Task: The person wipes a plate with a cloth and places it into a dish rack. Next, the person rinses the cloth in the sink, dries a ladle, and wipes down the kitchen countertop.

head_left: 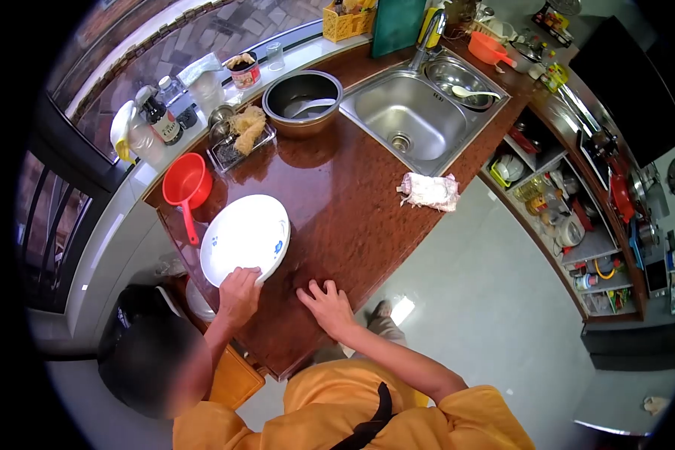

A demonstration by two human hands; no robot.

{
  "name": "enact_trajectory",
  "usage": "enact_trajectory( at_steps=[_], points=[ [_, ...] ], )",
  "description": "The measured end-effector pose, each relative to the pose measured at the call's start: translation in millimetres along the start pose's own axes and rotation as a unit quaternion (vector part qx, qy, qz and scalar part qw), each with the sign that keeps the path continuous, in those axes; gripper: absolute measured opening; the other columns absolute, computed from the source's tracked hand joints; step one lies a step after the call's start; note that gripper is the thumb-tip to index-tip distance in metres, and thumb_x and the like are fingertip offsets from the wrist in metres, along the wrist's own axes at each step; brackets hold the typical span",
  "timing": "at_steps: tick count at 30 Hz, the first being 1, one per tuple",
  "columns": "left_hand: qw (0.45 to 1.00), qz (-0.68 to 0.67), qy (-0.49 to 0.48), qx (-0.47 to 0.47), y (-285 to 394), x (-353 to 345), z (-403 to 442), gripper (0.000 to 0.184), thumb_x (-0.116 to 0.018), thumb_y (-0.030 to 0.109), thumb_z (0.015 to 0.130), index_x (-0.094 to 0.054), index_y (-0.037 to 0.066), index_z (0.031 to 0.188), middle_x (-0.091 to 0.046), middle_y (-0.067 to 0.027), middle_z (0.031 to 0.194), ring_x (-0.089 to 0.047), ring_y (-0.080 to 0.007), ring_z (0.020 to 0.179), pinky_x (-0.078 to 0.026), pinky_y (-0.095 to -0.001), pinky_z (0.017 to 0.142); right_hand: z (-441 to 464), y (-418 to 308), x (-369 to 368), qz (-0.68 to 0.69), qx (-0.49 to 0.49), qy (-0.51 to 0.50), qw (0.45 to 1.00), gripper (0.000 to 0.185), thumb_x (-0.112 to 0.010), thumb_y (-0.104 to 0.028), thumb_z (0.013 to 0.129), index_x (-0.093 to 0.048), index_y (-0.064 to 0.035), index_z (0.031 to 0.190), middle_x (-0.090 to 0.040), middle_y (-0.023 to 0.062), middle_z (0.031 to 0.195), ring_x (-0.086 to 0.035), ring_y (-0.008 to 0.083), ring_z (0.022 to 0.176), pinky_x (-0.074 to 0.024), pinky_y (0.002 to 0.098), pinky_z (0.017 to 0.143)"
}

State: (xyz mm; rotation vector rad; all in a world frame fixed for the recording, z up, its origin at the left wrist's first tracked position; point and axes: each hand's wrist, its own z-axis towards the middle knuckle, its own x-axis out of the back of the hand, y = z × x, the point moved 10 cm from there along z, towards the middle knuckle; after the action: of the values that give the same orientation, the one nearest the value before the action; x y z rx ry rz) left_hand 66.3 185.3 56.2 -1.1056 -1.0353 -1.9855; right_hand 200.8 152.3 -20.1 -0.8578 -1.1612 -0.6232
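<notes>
A white bowl with blue flower marks stands tilted over the left part of the red-brown counter. My left hand grips its near rim, fingers closed on the edge. To the right of the bowl, my right hand rests on the counter near its front edge, fingers spread and holding nothing. Behind the bowl on the left lies a red dipper with its handle toward me. A dark pot with a white spoon inside sits further back. A folded pinkish-white cloth lies at the counter's right edge.
Behind the pot is a steel sink with a faucet. A wire rack with a loofah and bottles line the window side. Open shelves stand at the right. A person's dark-haired head is at lower left.
</notes>
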Motion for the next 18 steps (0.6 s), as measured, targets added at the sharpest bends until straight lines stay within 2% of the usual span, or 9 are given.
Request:
enact_trajectory(
  at_steps=[2, 3, 6, 10, 13, 15, 16, 18],
  points=[
    [0.999, -0.023, -0.001, 0.041, 1.5, 10.0, 23.4, 0.023, -0.064, 0.004, 0.07, -0.056, 0.001, 0.092, -0.057, -0.0127, 0.085, -0.055, -0.0304, 0.078, -0.044, -0.0387, 0.066, 3.0, 6.4, 2.7, 0.025, 0.021, -0.005, 0.999, 0.043, -0.055, -0.011, 0.074, -0.052, -0.0164, 0.116, -0.047, 0.0065, 0.112, -0.046, 0.0273, 0.09, -0.0466, 0.0341, 0.063],
    [0.998, -0.027, 0.0, 0.052, 6.8, 18.8, 37.6, 0.022, -0.065, 0.006, 0.071, -0.054, 0.0, 0.089, -0.055, -0.0156, 0.082, -0.054, -0.0341, 0.077, -0.044, -0.0409, 0.064, 2.9, 9.8, 4.2, 0.04, 0.033, -0.001, 0.999, 0.043, -0.054, -0.009, 0.073, -0.052, -0.0155, 0.115, -0.048, 0.0061, 0.111, -0.046, 0.0268, 0.09, -0.0477, 0.0327, 0.063],
    [0.995, -0.015, -0.048, 0.089, 19.5, 24.0, 74.0, 0.021, -0.064, 0.006, 0.072, -0.053, -0.001, 0.088, -0.053, -0.0173, 0.08, -0.052, -0.0361, 0.076, -0.043, -0.0412, 0.064, 3.6, 19.1, 10.3, 0.08, 0.085, 0.021, 0.993, 0.038, -0.052, -0.009, 0.075, -0.055, -0.0124, 0.112, -0.048, 0.0055, 0.106, -0.046, 0.0244, 0.089, -0.0488, 0.0297, 0.058],
    [0.994, -0.055, -0.036, 0.092, 60.7, 26.9, 140.9, 0.022, -0.065, 0.007, 0.072, -0.052, -0.001, 0.088, -0.05, -0.0191, 0.078, -0.049, -0.0392, 0.073, -0.041, -0.0401, 0.061, 6.8, 41.3, 11.9, 0.13, 0.181, -0.02, 0.975, 0.03, -0.052, -0.007, 0.075, -0.056, -0.0117, 0.105, -0.048, 0.0044, 0.101, -0.047, 0.0253, 0.091, -0.0491, 0.0322, 0.059],
    [0.985, -0.106, -0.021, 0.138, 74.7, 22.7, 202.6, 0.024, -0.065, 0.01, 0.075, -0.055, -0.002, 0.091, -0.056, -0.0146, 0.078, -0.054, -0.0304, 0.068, -0.041, -0.0348, 0.058, 13.3, 80.5, 11.5, 0.238, 0.178, -0.079, 0.951, 0.027, -0.053, -0.004, 0.075, -0.056, -0.0113, 0.1, -0.048, 0.0054, 0.098, -0.047, 0.0259, 0.092, -0.0487, 0.0346, 0.064],
    [0.927, -0.3, 0.028, 0.221, 67.8, 2.4, 242.3, 0.026, -0.066, 0.013, 0.076, -0.056, -0.003, 0.094, -0.059, -0.0105, 0.079, -0.056, -0.0209, 0.067, -0.041, -0.0305, 0.058, 20.7, 117.1, 27.6, 0.352, 0.13, -0.141, 0.916, 0.026, -0.057, -0.001, 0.074, -0.057, -0.0097, 0.099, -0.051, 0.0083, 0.095, -0.051, 0.0275, 0.091, -0.0472, 0.0342, 0.072],
    [0.881, -0.392, 0.051, 0.259, 62.5, -12.0, 260.8, 0.027, -0.066, 0.014, 0.076, -0.057, -0.004, 0.095, -0.061, -0.0085, 0.08, -0.056, -0.0162, 0.067, -0.041, -0.0284, 0.058, 25.7, 142.3, 41.5, 0.428, 0.098, -0.133, 0.888, 0.026, -0.057, -0.001, 0.075, -0.058, -0.0093, 0.099, -0.053, 0.0085, 0.095, -0.053, 0.0262, 0.09, -0.0471, 0.0331, 0.072],
    [0.847, -0.466, 0.096, 0.237, 57.7, -31.8, 305.8, 0.03, -0.065, 0.016, 0.077, -0.059, -0.004, 0.099, -0.062, -0.005, 0.082, -0.056, -0.0081, 0.07, -0.043, -0.0239, 0.061, 30.3, 192.2, 61.5, 0.569, 0.033, -0.117, 0.813, 0.025, -0.059, -0.002, 0.076, -0.059, -0.0085, 0.1, -0.056, 0.0087, 0.094, -0.056, 0.0238, 0.087, -0.0468, 0.031, 0.073]
  ],
)
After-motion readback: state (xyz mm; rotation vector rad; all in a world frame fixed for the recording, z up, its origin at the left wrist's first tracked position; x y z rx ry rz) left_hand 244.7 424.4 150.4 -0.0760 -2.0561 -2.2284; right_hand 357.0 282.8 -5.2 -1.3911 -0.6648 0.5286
